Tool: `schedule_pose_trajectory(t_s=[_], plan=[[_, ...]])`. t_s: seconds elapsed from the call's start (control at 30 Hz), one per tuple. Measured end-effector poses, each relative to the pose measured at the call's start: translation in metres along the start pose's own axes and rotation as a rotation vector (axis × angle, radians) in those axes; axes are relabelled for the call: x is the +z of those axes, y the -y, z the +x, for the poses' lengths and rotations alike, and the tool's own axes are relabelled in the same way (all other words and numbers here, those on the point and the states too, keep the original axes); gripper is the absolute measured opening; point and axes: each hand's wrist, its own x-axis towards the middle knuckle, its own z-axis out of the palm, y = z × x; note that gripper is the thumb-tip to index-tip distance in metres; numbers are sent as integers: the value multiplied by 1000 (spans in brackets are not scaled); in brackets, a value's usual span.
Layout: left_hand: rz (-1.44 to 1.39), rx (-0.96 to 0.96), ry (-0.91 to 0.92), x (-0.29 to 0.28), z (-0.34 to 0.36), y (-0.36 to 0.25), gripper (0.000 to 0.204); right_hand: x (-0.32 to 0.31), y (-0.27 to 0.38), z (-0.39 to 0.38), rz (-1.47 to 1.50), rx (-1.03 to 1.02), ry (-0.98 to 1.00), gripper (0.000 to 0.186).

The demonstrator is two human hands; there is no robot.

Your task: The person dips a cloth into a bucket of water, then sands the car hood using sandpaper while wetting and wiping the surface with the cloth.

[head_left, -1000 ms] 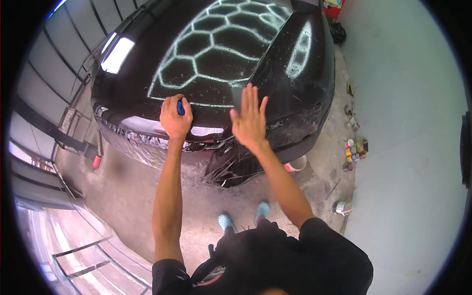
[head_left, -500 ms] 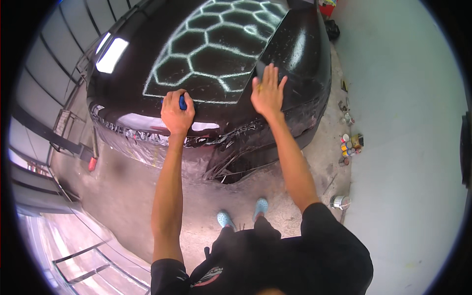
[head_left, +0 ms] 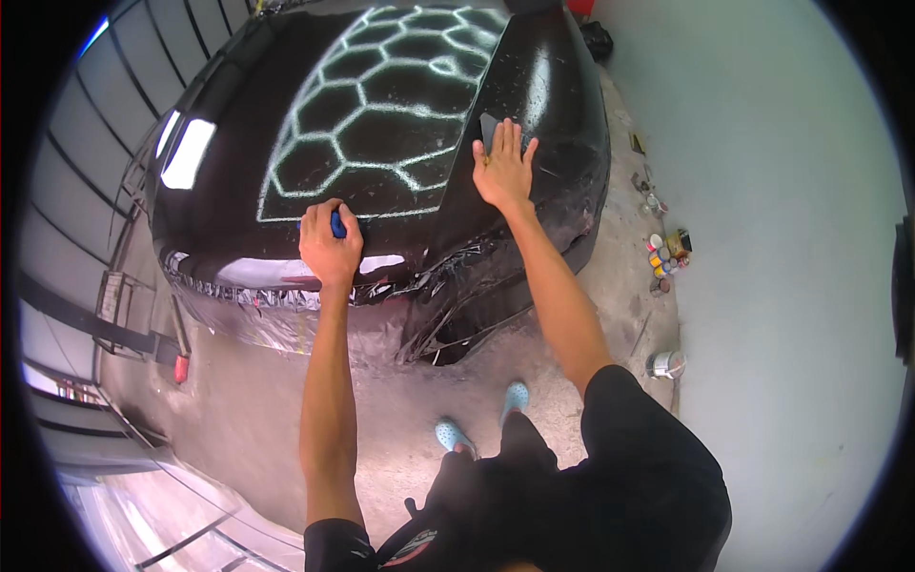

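Hood (head_left: 405, 138): right grip (head_left: 505, 178) flat, fingers extended, over grey sheet (head_left: 489, 126); left grip (head_left: 331, 246) curled round blue object (head_left: 337, 225). I'd press evenly.

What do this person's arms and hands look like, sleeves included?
The left hand and right hand are ungloved, with nothing visibly worn on the bare forearms. The left sleeve is short and black with a small pale marking; the right sleeve is short, plain black.

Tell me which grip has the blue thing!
The left bare-hand grip, curled around a small blue object; the right bare-hand grip is flat over a thin grey piece.
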Motion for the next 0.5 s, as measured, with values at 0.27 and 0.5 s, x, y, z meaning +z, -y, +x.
schedule_pose_trajectory(t_s=[0.27, 0.5], plan=[[-2, 19, 23, -15, -2, 11, 7, -5, 1, -49, 95, -198, -57, 73], [24, 23, 15, -11, -3, 11, 5, 5, 31, -93, 150, -123, -44, 77]])
